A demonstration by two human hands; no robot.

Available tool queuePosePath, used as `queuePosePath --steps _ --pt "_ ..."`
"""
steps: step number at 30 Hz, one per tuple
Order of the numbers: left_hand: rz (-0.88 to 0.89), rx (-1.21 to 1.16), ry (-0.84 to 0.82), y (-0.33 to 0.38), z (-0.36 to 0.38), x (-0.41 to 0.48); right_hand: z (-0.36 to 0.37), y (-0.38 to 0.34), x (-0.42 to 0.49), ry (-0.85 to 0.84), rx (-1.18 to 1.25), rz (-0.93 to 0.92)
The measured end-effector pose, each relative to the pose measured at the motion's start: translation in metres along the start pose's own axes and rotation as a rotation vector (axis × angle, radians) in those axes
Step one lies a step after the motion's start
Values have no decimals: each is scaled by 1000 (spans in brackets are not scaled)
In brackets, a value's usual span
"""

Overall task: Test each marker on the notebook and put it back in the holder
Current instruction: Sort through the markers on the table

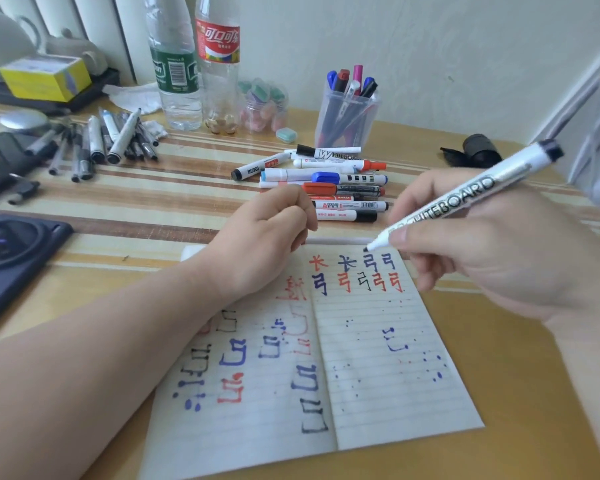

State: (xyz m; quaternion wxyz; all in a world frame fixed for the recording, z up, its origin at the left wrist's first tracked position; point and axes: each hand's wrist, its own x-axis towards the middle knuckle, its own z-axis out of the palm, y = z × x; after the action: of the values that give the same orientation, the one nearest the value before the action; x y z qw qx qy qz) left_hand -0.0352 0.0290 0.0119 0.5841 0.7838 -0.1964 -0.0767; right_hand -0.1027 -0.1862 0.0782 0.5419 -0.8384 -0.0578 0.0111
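Smudging is the risk: right hand point(482, 251) pinches the uncapped marker point(465, 199), nib at the notebook's point(378, 375) right page, where its fingers could drag inked characters; left hand point(264, 237) rests curled there, contents hidden.

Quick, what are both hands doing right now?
Left hand: curled, resting on the notebook; whether it holds anything cannot be told.
Right hand: holding a marker, tip at the page.

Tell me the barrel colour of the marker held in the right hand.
White, with black WHITEBOARD lettering; the marker shows best in the head view.
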Motion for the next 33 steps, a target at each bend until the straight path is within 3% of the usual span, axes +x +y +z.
queuePosePath --steps 7,11,17,23,27,33 --pt "89 178 34 -11 2 8 47 44 6 11 260 81" --pt "133 219 63 -16 4 11 49 54 0 -46 292 156" --pt "140 193 2 -15 6 9 48 47 -3 -11 23 92" --pt "135 177 -16 -18 6 10 50 42 -3 48 60 -2" --pt "124 99 -35 -17 4 12 50 40 -4 -32 150 63" --pt "139 -10 -142 -12 5 8 49 43 -1 -53 12 137"
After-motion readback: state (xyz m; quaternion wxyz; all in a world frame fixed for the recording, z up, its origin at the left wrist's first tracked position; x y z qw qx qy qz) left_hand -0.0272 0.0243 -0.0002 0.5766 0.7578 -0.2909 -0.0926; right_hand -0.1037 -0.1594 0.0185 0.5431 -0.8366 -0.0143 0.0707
